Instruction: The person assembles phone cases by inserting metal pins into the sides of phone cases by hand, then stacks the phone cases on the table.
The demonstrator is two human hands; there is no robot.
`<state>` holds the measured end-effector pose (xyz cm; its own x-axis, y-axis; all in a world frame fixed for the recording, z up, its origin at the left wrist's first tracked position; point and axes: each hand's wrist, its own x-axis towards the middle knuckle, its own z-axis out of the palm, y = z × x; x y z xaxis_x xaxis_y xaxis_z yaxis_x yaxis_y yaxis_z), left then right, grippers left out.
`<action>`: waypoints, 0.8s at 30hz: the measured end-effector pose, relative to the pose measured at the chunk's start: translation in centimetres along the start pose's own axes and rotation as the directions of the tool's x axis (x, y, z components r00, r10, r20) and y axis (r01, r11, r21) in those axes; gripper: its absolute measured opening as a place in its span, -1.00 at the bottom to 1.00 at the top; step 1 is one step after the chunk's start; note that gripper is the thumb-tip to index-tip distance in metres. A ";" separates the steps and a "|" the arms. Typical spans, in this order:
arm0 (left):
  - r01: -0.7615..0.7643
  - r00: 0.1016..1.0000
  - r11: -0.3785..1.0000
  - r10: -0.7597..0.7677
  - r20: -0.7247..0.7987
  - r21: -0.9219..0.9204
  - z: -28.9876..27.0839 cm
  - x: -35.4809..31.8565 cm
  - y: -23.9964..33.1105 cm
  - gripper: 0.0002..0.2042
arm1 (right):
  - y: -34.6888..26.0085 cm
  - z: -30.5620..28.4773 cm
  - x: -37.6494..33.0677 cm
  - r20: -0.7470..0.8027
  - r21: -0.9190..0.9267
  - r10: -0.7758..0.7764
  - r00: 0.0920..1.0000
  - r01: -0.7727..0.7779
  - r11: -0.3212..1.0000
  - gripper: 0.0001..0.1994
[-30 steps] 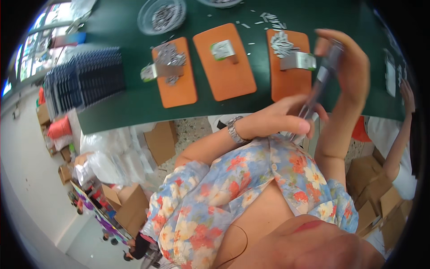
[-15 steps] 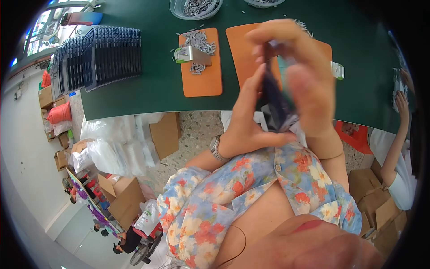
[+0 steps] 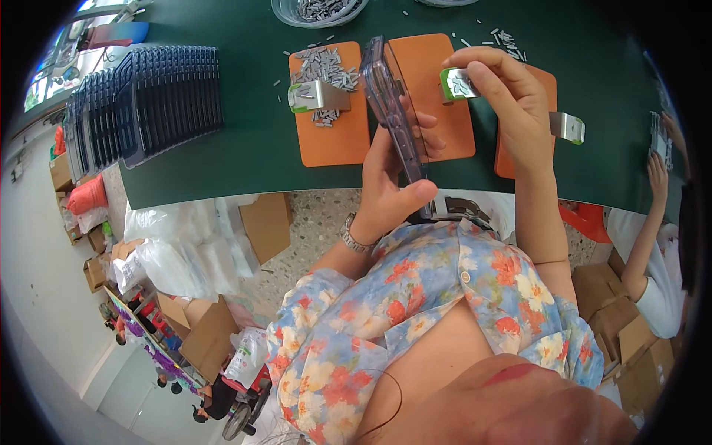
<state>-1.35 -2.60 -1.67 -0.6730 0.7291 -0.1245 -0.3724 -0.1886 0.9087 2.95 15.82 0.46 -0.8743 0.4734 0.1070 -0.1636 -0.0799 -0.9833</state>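
Note:
My left hand (image 3: 397,167) grips the lower part of a dark, see-through plastic case (image 3: 400,122), tilted almost on edge above the orange boards. Its thumb lies on the near side and the fingers wrap behind. My right hand (image 3: 515,100) is at the middle metal bracket (image 3: 461,84), which has a green edge and small metal pins on its top. Thumb and forefinger come together at the bracket's end; whether a pin is between them is too small to tell. Below the bracket lies the middle orange board (image 3: 449,137).
A left orange board (image 3: 334,144) carries loose metal pins (image 3: 326,70) and a bracket (image 3: 322,96). Another bracket (image 3: 567,127) juts from the right board (image 3: 508,152). Stacked dark plastic cases (image 3: 170,104) stand at left. A bowl of pins (image 3: 319,13) is at the back; a co-worker's hand (image 3: 658,174) is far right.
My right hand has left the plastic case and moved forward to the middle bracket. The left hand keeps the case, now moved left and seen nearly edge-on.

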 end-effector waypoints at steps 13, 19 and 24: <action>0.068 0.997 0.993 -0.070 0.020 0.097 -0.3 1.1 -0.2 0.09 | 0.3 0.2 -0.3 -0.046 -0.071 -0.083 0.996 0.079 0.994 -0.86; 0.081 0.996 0.993 -0.083 0.025 0.085 -0.4 1.4 0.1 0.12 | 0.2 0.6 -0.7 -0.065 -0.196 -0.094 0.993 0.080 0.977 -0.86; 0.040 0.998 0.997 -0.042 0.041 0.061 -0.2 1.7 -0.1 0.12 | 0.0 0.5 -0.3 -0.012 -0.112 -0.065 0.998 0.064 0.992 -0.87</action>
<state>-2.60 -1.44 -2.04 -0.6299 0.7628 -0.1465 -0.3590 -0.1186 0.9258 3.03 15.24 0.45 -0.8563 0.4879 0.1693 -0.1666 0.0494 -0.9848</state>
